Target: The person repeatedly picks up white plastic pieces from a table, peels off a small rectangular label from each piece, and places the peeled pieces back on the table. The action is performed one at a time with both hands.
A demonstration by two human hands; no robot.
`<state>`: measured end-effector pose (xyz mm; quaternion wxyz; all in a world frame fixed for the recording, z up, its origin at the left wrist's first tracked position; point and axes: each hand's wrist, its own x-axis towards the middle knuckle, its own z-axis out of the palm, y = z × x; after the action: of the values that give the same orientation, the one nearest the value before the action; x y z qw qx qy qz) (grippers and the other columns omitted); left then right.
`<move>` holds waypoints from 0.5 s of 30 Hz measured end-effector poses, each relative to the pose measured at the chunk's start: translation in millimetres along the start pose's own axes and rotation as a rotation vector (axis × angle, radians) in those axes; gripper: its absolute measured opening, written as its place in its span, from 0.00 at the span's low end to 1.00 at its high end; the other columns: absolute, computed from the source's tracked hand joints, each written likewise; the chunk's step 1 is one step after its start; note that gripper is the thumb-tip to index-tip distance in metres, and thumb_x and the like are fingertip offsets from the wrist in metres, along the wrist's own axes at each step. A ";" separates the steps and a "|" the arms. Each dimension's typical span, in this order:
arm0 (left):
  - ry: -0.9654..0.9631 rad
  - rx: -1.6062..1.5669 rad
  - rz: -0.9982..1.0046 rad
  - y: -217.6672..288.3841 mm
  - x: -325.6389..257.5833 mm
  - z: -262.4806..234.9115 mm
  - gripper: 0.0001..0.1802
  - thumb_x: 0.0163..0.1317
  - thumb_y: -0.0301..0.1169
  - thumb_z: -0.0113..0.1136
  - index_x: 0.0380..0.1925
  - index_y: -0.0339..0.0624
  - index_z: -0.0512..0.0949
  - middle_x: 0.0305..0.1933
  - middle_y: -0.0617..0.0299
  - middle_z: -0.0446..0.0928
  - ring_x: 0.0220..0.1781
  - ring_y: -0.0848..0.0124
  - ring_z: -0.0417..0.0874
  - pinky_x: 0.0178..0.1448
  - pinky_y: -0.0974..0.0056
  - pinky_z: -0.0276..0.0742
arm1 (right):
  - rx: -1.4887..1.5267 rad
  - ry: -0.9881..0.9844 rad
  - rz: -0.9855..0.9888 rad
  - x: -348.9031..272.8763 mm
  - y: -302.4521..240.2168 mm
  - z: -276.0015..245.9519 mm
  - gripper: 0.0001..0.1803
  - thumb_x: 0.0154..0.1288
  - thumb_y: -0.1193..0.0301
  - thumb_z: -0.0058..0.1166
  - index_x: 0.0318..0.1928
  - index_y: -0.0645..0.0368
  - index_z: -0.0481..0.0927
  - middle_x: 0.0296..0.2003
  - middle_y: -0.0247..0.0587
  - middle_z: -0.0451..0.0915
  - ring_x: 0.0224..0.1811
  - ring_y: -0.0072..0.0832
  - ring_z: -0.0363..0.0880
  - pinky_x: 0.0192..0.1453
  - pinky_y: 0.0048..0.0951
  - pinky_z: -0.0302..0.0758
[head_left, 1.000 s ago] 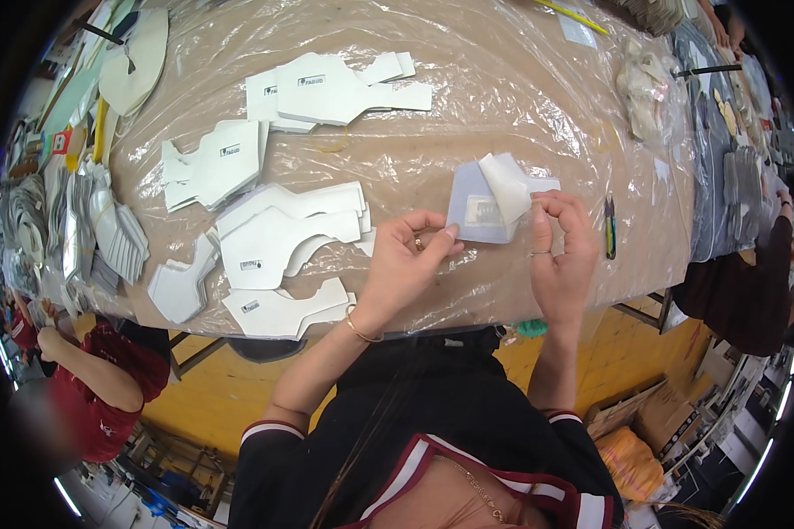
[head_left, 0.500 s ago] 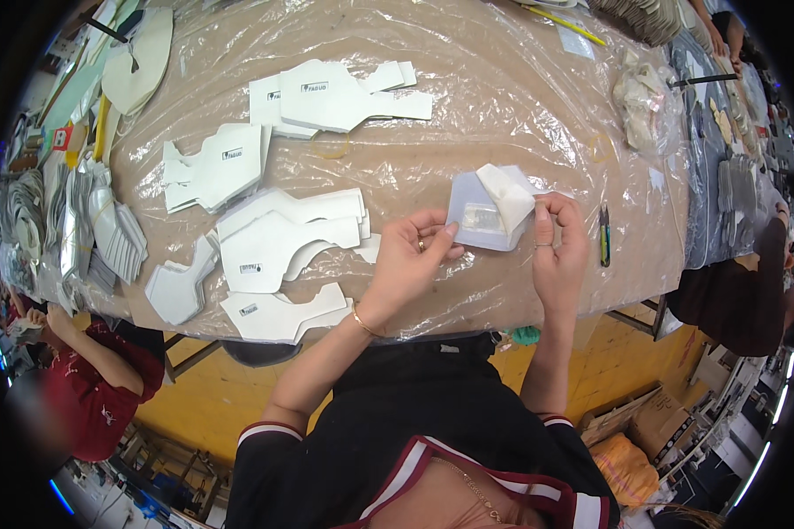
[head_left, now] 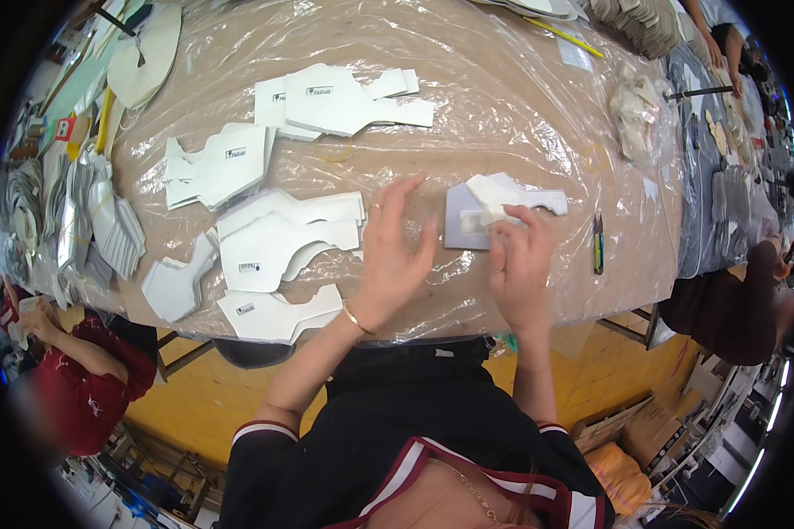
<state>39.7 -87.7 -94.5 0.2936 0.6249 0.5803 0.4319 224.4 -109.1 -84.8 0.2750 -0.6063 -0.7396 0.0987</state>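
Observation:
On the plastic-covered table in front of me lies a pale grey-lavender cut piece [head_left: 454, 198] with a narrow arm to the right. A small framed window [head_left: 474, 222] shows on it, and a cream flap [head_left: 490, 191] lies folded across its upper part. My right hand [head_left: 522, 264] is at the piece's lower right, fingers curled and pinched at the flap's edge; the fingertips partly cover the window side. Just left of the piece, my left hand [head_left: 397, 256] hovers with fingers spread, holding nothing.
Several stacks of white cut pieces [head_left: 282, 247] with printed labels spread over the left and middle. A slim dark-and-green tool [head_left: 598, 245] lies to the right. Beyond it are a clear plastic bag [head_left: 635, 115] and a yellow stick [head_left: 566, 37]. Co-workers sit at both sides.
My left hand has let go of the cut piece and moved left, its fingers opening. The piece now lies flatter, its narrow arm showing. My right hand has moved left and down.

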 end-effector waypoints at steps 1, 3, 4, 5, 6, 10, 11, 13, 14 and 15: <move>-0.083 0.011 0.048 -1.4 8.2 -2.2 0.22 0.63 0.22 0.59 0.58 0.36 0.73 0.55 0.49 0.77 0.56 0.55 0.80 0.57 0.57 0.77 | -0.034 -0.002 -0.027 -4.6 -1.1 3.2 0.07 0.65 0.74 0.57 0.43 0.58 0.79 0.53 0.45 0.75 0.56 0.45 0.72 0.60 0.45 0.66; -0.221 0.024 0.167 -7.9 27.6 -5.1 0.24 0.60 0.22 0.60 0.59 0.40 0.72 0.57 0.48 0.75 0.58 0.48 0.77 0.58 0.54 0.74 | -0.105 -0.027 -0.077 -14.2 -2.7 10.3 0.08 0.65 0.75 0.57 0.44 0.58 0.79 0.55 0.45 0.74 0.58 0.46 0.71 0.62 0.47 0.64; -0.324 0.054 0.175 -10.6 35.5 -4.2 0.24 0.60 0.22 0.61 0.58 0.40 0.73 0.57 0.49 0.75 0.57 0.48 0.77 0.58 0.54 0.74 | -0.109 -0.025 -0.077 -18.5 -2.9 13.1 0.08 0.65 0.75 0.57 0.45 0.58 0.80 0.56 0.45 0.74 0.58 0.46 0.71 0.62 0.47 0.64; -0.414 0.080 0.189 -13.5 42.2 -2.7 0.25 0.59 0.23 0.61 0.58 0.40 0.73 0.57 0.49 0.74 0.56 0.48 0.77 0.58 0.54 0.74 | -0.112 -0.024 -0.078 -22.6 -3.2 15.4 0.08 0.65 0.74 0.57 0.45 0.57 0.80 0.56 0.45 0.74 0.59 0.46 0.70 0.62 0.48 0.65; -0.511 0.108 0.194 -15.4 44.7 -1.8 0.25 0.59 0.23 0.62 0.58 0.41 0.73 0.57 0.49 0.74 0.55 0.47 0.77 0.58 0.54 0.74 | -0.115 -0.022 -0.080 -25.7 -3.4 16.9 0.09 0.64 0.74 0.58 0.45 0.57 0.80 0.56 0.45 0.73 0.59 0.46 0.70 0.61 0.48 0.65; -0.554 0.106 0.198 -21.8 41.2 -2.3 0.24 0.59 0.27 0.64 0.57 0.40 0.74 0.55 0.50 0.74 0.55 0.49 0.77 0.57 0.53 0.74 | -0.150 0.013 -0.059 -32.2 -12.5 20.1 0.15 0.62 0.65 0.63 0.48 0.54 0.81 0.56 0.42 0.74 0.58 0.43 0.71 0.60 0.44 0.64; -0.540 0.097 0.213 -23.2 39.6 -2.5 0.24 0.59 0.28 0.64 0.57 0.40 0.74 0.55 0.50 0.73 0.54 0.50 0.77 0.57 0.53 0.74 | -0.147 0.026 -0.029 -32.6 -16.3 20.9 0.16 0.62 0.64 0.63 0.49 0.54 0.81 0.56 0.42 0.74 0.58 0.43 0.71 0.60 0.44 0.63; -0.528 0.085 0.201 -25.6 38.0 -1.7 0.24 0.59 0.29 0.65 0.56 0.40 0.74 0.55 0.51 0.73 0.54 0.51 0.77 0.56 0.53 0.75 | -0.151 0.050 0.015 -31.6 -23.4 23.6 0.17 0.62 0.62 0.65 0.49 0.54 0.82 0.56 0.41 0.74 0.57 0.42 0.71 0.61 0.43 0.62; -0.531 0.082 0.175 -26.3 38.2 -0.6 0.25 0.58 0.30 0.66 0.56 0.41 0.74 0.56 0.51 0.73 0.54 0.51 0.77 0.55 0.53 0.75 | -0.158 0.062 0.030 -29.2 -25.2 26.1 0.17 0.61 0.62 0.65 0.48 0.53 0.82 0.56 0.41 0.74 0.57 0.41 0.72 0.61 0.42 0.62; -0.535 0.081 0.151 -26.7 38.7 0.7 0.25 0.58 0.31 0.67 0.56 0.41 0.74 0.56 0.52 0.73 0.54 0.51 0.78 0.55 0.53 0.75 | -0.170 0.060 0.053 -27.0 -26.6 28.1 0.16 0.61 0.61 0.66 0.47 0.53 0.83 0.55 0.40 0.75 0.57 0.40 0.72 0.61 0.42 0.61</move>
<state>26.0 -45.6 -110.3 0.3782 0.7692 0.4509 0.2488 190.2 -136.0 -103.1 0.2419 -0.6494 -0.7205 0.0244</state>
